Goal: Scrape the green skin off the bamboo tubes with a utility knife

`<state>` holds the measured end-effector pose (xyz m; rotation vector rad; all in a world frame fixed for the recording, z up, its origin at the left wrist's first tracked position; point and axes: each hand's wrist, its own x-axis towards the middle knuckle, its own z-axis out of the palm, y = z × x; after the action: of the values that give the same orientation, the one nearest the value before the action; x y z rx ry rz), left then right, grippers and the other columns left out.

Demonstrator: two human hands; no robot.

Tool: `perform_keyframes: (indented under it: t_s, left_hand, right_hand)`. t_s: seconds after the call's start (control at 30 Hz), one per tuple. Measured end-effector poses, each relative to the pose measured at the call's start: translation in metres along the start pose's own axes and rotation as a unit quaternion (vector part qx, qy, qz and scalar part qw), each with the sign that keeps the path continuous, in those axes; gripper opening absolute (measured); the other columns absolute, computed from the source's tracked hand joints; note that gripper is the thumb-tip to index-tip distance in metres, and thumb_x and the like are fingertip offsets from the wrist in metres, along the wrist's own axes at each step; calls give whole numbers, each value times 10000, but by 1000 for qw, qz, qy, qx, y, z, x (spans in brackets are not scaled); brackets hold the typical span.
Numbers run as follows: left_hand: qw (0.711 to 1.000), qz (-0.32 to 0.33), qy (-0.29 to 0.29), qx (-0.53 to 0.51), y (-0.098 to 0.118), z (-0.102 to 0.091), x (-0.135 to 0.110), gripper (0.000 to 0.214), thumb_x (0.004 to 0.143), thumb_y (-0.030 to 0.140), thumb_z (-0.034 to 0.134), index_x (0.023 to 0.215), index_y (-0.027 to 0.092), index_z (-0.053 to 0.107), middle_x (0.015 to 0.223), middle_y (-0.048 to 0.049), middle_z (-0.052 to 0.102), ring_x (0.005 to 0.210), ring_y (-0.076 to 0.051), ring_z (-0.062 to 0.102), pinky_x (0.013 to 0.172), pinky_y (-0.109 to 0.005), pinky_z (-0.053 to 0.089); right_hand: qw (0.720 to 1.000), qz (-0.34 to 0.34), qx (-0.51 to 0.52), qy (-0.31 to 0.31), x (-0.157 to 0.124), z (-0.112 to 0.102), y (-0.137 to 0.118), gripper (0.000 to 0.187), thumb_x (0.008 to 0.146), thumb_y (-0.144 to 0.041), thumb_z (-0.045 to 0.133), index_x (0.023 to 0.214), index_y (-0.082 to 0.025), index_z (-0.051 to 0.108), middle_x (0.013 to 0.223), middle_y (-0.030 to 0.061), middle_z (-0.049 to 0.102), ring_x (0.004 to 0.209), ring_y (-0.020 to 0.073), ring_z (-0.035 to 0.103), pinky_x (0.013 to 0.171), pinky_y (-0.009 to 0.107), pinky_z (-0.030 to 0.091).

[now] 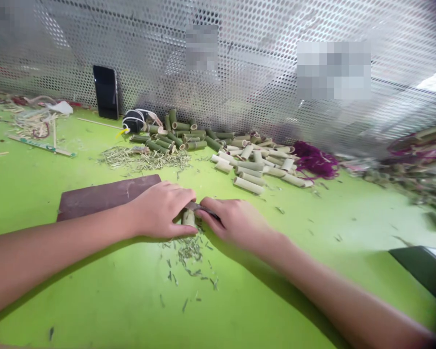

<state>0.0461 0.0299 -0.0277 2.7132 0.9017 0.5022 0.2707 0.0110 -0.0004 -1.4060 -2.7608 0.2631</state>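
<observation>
My left hand is closed around a short bamboo tube, whose near end shows pale below the thumb and fingers. In my right hand is a knife; its handle is wrapped by the fingers and its blade lies against the tube's upper part. The blade's tip is partly hidden by my left fingers. A brown flat board lies under and behind my left hand. Green bamboo shavings are scattered on the green table just below the tube.
Behind my hands lie green bamboo tubes, peeled pale tubes, a pile of shavings and purple string. A phone leans on the perforated metal panel beside a black adapter. A dark green object sits at right.
</observation>
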Motion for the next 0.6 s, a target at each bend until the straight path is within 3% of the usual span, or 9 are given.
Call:
perform_keyframes:
  t_s: [0.3, 0.6]
  left_hand:
    - [998, 59, 6, 20, -2, -1, 3, 424, 971, 634, 564, 1007, 213, 601, 1010, -73, 693, 916, -260, 632, 810, -394, 466]
    - [998, 62, -3, 26, -2, -2, 2, 387, 973, 600, 585, 962, 216, 637, 1029, -82, 686, 911, -256, 614, 787, -379, 457]
  right_hand:
    - [997, -33, 65, -33, -1, -3, 8, 329, 1069, -383, 427, 945, -194, 666, 675, 26, 680, 528, 143, 558, 548, 267, 366]
    - [991, -50, 104, -63, -1, -5, 12, 393, 1077, -432, 411, 942, -184, 684, 700, 31, 692, 530, 134, 544, 556, 287, 364]
